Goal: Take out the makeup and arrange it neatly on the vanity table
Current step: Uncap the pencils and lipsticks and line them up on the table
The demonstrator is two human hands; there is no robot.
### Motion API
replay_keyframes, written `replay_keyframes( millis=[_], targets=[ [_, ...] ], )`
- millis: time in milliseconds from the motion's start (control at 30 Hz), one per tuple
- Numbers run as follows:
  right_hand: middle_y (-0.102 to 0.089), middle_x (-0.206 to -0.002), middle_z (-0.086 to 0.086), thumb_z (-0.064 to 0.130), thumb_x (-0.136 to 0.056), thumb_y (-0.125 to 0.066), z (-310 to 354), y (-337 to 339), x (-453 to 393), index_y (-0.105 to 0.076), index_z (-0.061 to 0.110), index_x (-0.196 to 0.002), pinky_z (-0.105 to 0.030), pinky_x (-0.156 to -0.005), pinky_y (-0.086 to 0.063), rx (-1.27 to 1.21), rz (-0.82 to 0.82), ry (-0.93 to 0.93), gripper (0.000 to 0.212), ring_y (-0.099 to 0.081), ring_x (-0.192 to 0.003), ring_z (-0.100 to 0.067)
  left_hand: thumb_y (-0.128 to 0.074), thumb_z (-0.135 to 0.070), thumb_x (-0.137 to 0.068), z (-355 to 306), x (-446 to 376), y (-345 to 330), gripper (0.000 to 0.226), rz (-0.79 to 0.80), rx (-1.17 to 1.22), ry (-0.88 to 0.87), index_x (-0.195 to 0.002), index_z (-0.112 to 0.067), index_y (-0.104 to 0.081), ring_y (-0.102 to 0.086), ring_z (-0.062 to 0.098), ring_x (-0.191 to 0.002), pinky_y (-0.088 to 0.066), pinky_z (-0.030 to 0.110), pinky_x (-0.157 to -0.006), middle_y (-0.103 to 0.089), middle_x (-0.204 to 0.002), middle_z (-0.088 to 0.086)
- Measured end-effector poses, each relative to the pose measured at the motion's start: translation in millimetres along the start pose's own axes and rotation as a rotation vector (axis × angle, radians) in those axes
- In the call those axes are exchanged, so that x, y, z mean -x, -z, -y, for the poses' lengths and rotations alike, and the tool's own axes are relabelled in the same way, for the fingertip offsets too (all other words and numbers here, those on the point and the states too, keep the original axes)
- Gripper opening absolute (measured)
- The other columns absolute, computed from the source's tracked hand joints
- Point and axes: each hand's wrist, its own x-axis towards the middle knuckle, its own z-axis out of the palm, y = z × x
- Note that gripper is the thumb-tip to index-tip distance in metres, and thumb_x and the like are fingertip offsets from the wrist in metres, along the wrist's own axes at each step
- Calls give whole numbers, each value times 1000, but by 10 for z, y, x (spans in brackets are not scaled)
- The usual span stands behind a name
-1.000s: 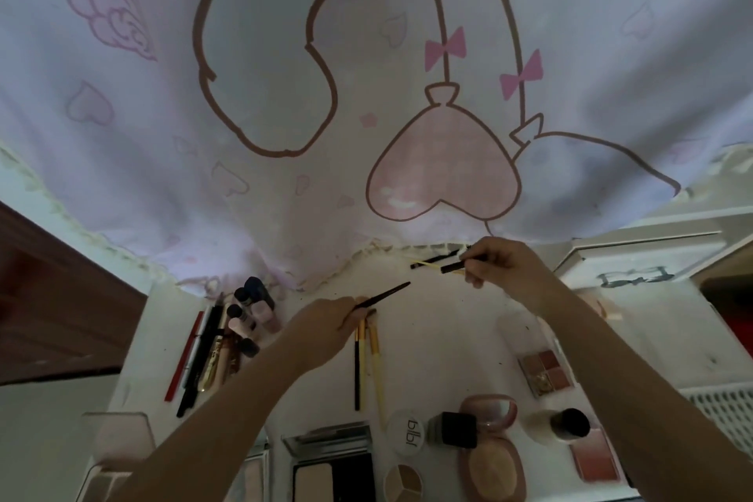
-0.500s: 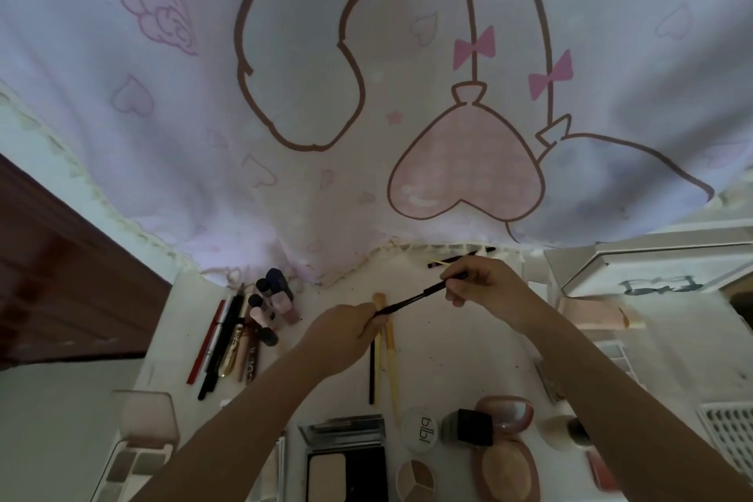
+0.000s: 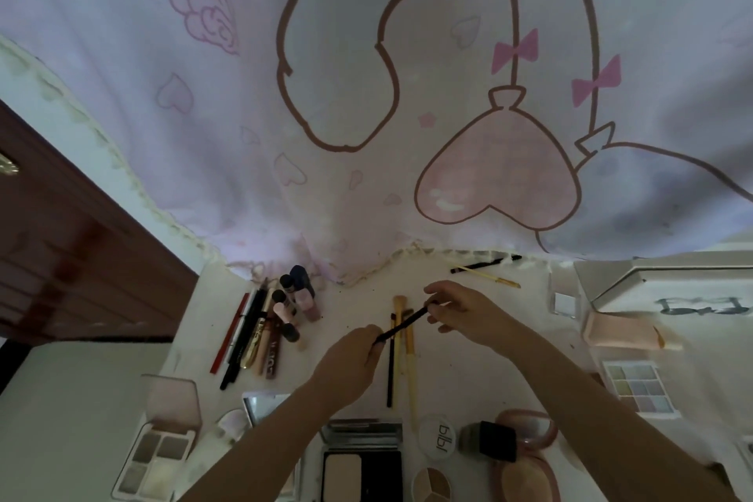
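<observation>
Head view, looking down on the white vanity table (image 3: pixel 468 379) during arrangement of makeup. Both hands share one slender dark brush (image 3: pixel 403 324), held slantwise just above the tabletop: the left hand (image 3: pixel 346 363) pinches its lower end between curled fingers, while the right hand (image 3: pixel 460 314) pinches the upper end between thumb and fingertips. A two-ended hold of this kind probably serves to steer the brush into line with those already set down. Directly beneath it lie a dark-handled brush (image 3: pixel 390 371) and yellow-handled brushes (image 3: pixel 408 346), parallel and just beside one another, handles toward the person, which suggests a row reserved for brushes. Similar sorting appears elsewhere: pencils and tubes (image 3: pixel 248 334) lie side by side at left, with small bottles (image 3: pixel 295 298) clustered at their far end; palettes and compacts, including an open eyeshadow palette (image 3: pixel 157 456) and a round jar (image 3: pixel 438 436), occupy the near edge. Two further thin tools (image 3: pixel 485 271) lie loose and crossed near the printed cloth (image 3: pixel 366 94) at the back, seemingly not yet arranged. Whether the held brush touches the row below cannot be determined.
</observation>
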Motion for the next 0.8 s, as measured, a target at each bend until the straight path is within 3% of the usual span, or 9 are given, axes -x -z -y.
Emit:
replay_keyframes(
  millis=[167,300,400,467,567,800],
  targets=[
    [-56,-100,7,13,-94,-48,-59,-83,-108,-50,10,-122,-20,-75,-51,15,-24,26,28,-61,-93,-19,-35,-16,-98,77,121,-9,22,-68,123,86,-105,-3,-52,-44,14,-77,-28,19,-62,-48,-85,0],
    [-61,-109,-3,16,-94,-46,-127,-72,-188,-54,11,-118,-28,-83,-50,114,-66,-8,26,-60,-97,-20,-42,-9,-95,167,209,112,18,-335,181,152,-99,-1,-58,-43,16,-76,-30,18,-62,-45,-81,0],
    [-57,-123,-4,20,-94,-47,-261,-89,-250,-53,12,-122,-19,-89,-38,374,-97,6,30,-54,-109,-15,-46,-5,-93,266,197,113,18,-460,122,249,-98,3,-61,-42,19,-83,-26,22,-66,-51,-92,13],
    [-52,-129,-7,20,-95,-45,-383,-113,-279,-50,10,-127,-19,-93,-32,482,-102,-16,33,-49,-118,-18,-43,-7,-94,294,131,43,21,-434,133,376,-101,4,-59,-45,22,-87,-27,22,-67,-55,-98,18],
    [-48,-132,-10,19,-95,-44,-567,-118,-262,-47,8,-128,-22,-97,-31,549,-116,-93,35,-45,-122,-22,-37,-11,-97,294,0,-71,24,-309,170,562,-103,5,-54,-51,32,-97,-38,33,-79,-56,-106,24],
    [-48,-132,-12,18,-95,-46,-785,-14,-141,-48,6,-127,-22,-98,-29,615,-113,-136,35,-45,-122,-23,-31,-17,-99,378,-191,-226,26,-126,-117,658,-114,-3,-46,-47,26,-113,-37,29,-93,-52,-122,15]
  ],
)
